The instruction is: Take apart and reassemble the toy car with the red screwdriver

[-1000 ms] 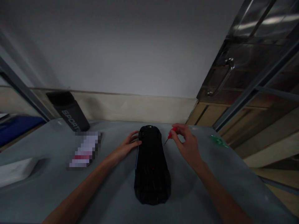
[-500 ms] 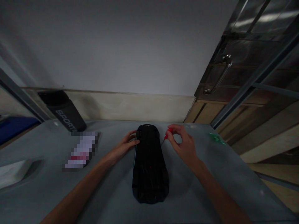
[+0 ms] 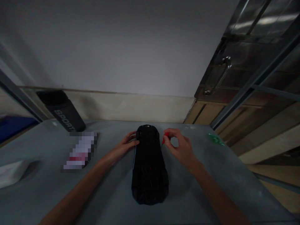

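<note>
A black toy car lies upside down on the grey table, its underside facing up. My left hand grips the car's left side near the far end, fingertips and thumb against its edge by a wheel. In my right hand a small screwdriver with a red handle is pinched between thumb and fingers. Its thin shaft points down beside the car's right edge; whether the tip touches the car I cannot tell.
A dark bottle marked SPORT stands at the back left. A phone-like blurred item and a white item lie to the left. Crumpled green plastic lies at right. A wall rises behind the table.
My right hand has moved a little left with the screwdriver, bringing its shaft closer to the car's right side; the handle stands steeper. My left hand stays on the car.
</note>
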